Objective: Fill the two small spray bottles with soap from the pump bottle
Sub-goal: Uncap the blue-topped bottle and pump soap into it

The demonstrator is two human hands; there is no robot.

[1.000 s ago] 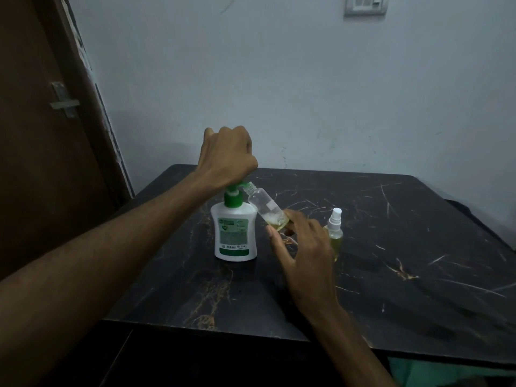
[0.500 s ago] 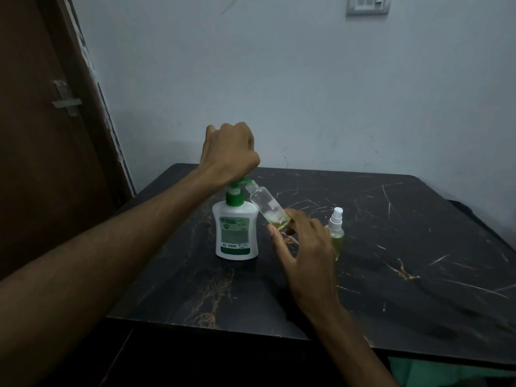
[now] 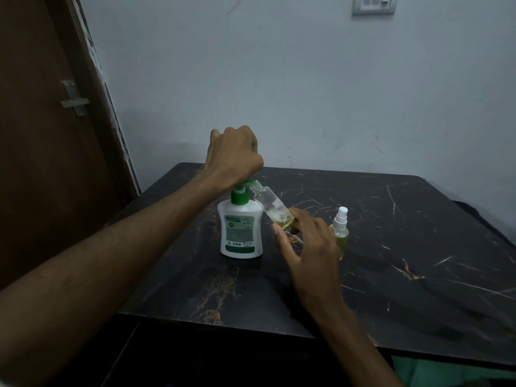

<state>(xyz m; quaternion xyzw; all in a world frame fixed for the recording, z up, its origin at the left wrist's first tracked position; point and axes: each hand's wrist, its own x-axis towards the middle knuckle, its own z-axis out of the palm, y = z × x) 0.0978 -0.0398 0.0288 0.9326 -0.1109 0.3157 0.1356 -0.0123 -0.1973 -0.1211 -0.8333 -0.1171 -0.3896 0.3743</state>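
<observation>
A white pump bottle [image 3: 240, 233] with a green pump stands on the black marble table [image 3: 418, 247]. My left hand [image 3: 236, 156] sits curled as a fist over the pump head and covers most of it. My right hand [image 3: 305, 247] pinches the base of a clear small spray bottle [image 3: 272, 206] that has no cap. The bottle is tilted with its mouth at the green nozzle and has a little yellow soap at its bottom. A second small spray bottle [image 3: 341, 233], with a white sprayer top and yellow liquid inside, stands upright just right of my right hand.
A brown door [image 3: 42, 163] with a metal latch stands at the left. A pale wall with a switch plate [image 3: 372, 4] runs behind the table. The table's front edge lies close to my body, with green cloth [image 3: 446, 372] below it at the right.
My left hand has risen slightly with the pump head, so the green nozzle shows more. The tilted bottle and my right hand have stayed at the nozzle.
</observation>
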